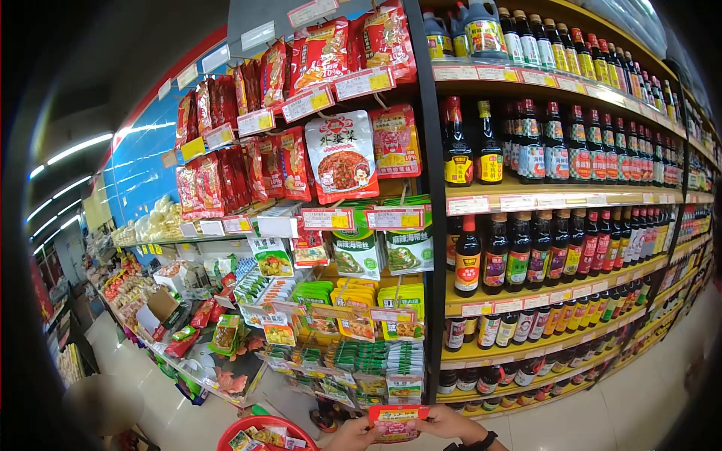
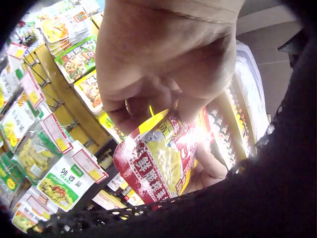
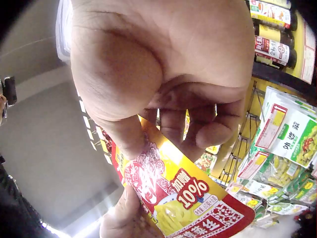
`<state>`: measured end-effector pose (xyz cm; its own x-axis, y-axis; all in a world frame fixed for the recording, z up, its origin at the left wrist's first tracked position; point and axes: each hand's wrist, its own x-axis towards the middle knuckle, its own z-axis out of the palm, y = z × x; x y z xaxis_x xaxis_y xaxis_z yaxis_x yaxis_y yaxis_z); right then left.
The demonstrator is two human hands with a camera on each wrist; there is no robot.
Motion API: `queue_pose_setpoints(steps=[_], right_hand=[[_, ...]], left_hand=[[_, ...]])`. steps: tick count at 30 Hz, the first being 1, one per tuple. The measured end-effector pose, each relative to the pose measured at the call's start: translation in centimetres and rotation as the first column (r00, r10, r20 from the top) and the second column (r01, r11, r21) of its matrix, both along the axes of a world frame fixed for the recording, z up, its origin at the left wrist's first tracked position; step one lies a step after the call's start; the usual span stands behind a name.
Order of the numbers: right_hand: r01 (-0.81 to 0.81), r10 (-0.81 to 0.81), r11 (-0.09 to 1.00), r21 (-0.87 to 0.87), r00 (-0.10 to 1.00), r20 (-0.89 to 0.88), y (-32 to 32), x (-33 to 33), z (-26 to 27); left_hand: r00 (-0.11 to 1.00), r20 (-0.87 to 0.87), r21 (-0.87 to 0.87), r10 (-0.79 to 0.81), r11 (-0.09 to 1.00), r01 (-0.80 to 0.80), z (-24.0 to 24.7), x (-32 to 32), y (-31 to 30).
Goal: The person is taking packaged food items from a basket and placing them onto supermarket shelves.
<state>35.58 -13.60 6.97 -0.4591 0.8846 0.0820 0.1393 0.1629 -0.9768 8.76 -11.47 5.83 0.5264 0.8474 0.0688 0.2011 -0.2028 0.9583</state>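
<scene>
Head view: low in the picture, both hands hold one packet [image 1: 397,422] in front of the shelves, a little to the right of the red basket [image 1: 254,424]. The left hand [image 1: 352,434] pinches its left edge and the right hand [image 1: 450,422] pinches its right edge. For looking at the print I judge this grasp good: hold it by the side seams, stretch the film a little flat, and keep the thumbs off the text. Dark glass bottles [image 1: 526,255] fill the yellow shelves on the right.

Left wrist view: the left hand [image 2: 163,64] has its fingers curled over the top edge of the packet [image 2: 156,166]. The packet is a flat pouch of glossy plastic film, red with a yellow middle. It shines strongly where light falls, so tilting it away from the lamps would help. Green and white bags [image 2: 62,181] hang on hooks behind.

Right wrist view: the right hand [image 3: 163,69] clamps the packet [image 3: 183,196] between the thumb and bent fingers. The film bends softly and looks thin and slippery, so a light but sure pinch seems enough. The left hand [image 3: 124,218] holds the far edge below.
</scene>
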Motion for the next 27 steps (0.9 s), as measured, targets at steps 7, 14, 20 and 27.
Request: queue_pose_setpoints(steps=[7,14,20,27], right_hand=[[-0.024,0.024,0.999,-0.028,1.0,-0.004,0.4,-1.0,0.4],[-0.084,0.085,0.991,0.101,0.996,-0.004,0.7,-2.2,-0.1],[-0.028,0.028,0.981,0.193,1.0,0.004,0.4,-3.2,0.7],[0.441,-0.457,0.76,0.477,0.885,-0.09,2.6,1.7,10.0]], left_hand=[[0.997,0.08,0.078,0.005,0.997,-0.011,-1.0,-0.7,0.2],[0.962,0.249,0.047,0.108,0.991,-0.123,2.3,-1.4,-1.3],[0.942,0.314,0.047,0.117,0.989,-0.139,2.0,-1.9,-1.3],[0.903,0.416,-0.07,0.11,0.994,-0.089,5.5,-1.5,-3.2]])
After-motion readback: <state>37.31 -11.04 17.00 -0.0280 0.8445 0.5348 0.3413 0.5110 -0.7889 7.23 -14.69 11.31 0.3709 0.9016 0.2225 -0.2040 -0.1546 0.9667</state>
